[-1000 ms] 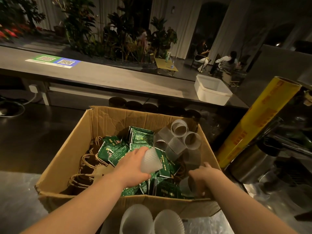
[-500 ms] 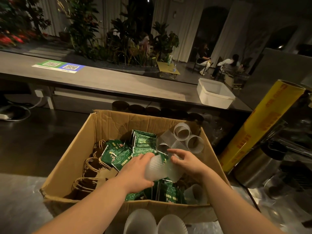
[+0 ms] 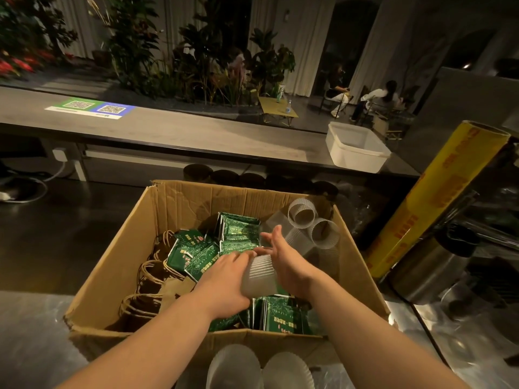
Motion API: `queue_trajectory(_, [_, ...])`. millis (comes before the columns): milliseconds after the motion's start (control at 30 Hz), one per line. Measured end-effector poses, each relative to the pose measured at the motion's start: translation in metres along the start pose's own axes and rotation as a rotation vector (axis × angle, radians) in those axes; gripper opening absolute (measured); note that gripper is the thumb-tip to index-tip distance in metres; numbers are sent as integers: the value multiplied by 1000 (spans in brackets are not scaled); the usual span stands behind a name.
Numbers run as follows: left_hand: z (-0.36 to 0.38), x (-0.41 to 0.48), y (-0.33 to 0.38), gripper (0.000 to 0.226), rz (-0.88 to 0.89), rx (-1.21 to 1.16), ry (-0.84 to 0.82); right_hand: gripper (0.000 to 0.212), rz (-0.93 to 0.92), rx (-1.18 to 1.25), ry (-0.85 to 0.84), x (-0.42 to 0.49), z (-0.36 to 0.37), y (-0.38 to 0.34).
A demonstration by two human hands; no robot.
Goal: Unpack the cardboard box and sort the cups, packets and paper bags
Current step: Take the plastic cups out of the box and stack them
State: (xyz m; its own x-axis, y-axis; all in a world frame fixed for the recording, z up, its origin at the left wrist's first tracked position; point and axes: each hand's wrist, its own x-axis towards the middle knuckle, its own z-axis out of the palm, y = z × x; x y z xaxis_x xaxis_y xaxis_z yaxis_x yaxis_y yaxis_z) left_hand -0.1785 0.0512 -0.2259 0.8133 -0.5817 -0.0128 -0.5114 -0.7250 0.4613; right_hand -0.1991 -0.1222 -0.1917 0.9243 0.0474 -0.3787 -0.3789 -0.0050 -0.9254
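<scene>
Two hands meet over the open brown cardboard box [image 3: 182, 217], and we read this as the cup-gathering step. Our left hand [image 3: 224, 279] wraps its fingers round a translucent ribbed plastic cup [image 3: 259, 275] held above the middle of the box. Our right hand [image 3: 285, 262] lies flat-fingered against the cup's other side, thumb raised, pressing rather than gripping. Whether one cup or a nested few sit in that grasp we cannot tell.

Next, we judge, the cup should lift clear of the near edge and join the two pale frosted cups [image 3: 234, 366] just outside it. Its thin walls would likely buckle under a hard squeeze. More clear cups [image 3: 302, 216] lie tumbled in the far right corner. Glossy green patterned packets [image 3: 238, 230] fill the centre, and brown paper bags [image 3: 153, 273] with twisted handles stand along the left wall.
</scene>
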Motion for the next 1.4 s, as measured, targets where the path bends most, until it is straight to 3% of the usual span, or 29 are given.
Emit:
queue_trajectory(67, [-1, -1, -1, 87, -6, -50, 9, 60, -6, 50, 40, -1, -20, -5])
queue_trajectory(100, [-1, -2, -2, 87, -10, -67, 9, 49, -12, -46, 120, 0, -35, -7])
queue_trajectory(167, [-1, -2, -2, 87, -13, -69, 11, 18, 55, -572, 291, 0, -68, -5])
queue_trajectory(200, [-1, -2, -2, 87, -12, -63, 14, 13, 128, -851, 292, -1, -80, 1])
queue_trajectory(267, [-1, -1, -2, 86, -10, -58, 16, 31, 305, -1185, 167, -6, -91, 16])
queue_trajectory(367, [-1, -1, 0, 85, -8, -59, 19, 62, 490, -1313, 30, -13, -90, 36])
queue_trajectory(467, [1, -1, 0, 85, -7, -59, 15, 61, 517, -1462, -25, -9, -93, 46])
queue_trajectory(567, [0, -2, 0, 85, -6, -62, 10, 45, 431, -1337, 28, -8, -97, 36])
queue_trajectory(733, [1, 0, -3, 84, -8, -55, -5, 21, 108, -385, 103, -22, -94, 11])
queue_trajectory(833, [2, 0, -2, 88, -7, -50, -26, 28, -55, -89, 100, -26, -79, 6])
queue_trajectory(1033, [0, -1, -1, 89, -21, -87, -12, 37, -129, -73, 81, -21, -47, -2])
queue_trajectory(1167, [-2, -2, 1, 88, -12, -85, -7, 23, -105, -97, 89, -18, -39, 6])
queue_trajectory(1333, [-2, -1, 1, 85, -29, -56, -18, 43, -41, -90, -83, -15, -24, 10])
queue_trajectory(1400, [-3, -2, 2, 86, -38, -70, -1, 43, -87, -151, 36, -12, -29, 3])
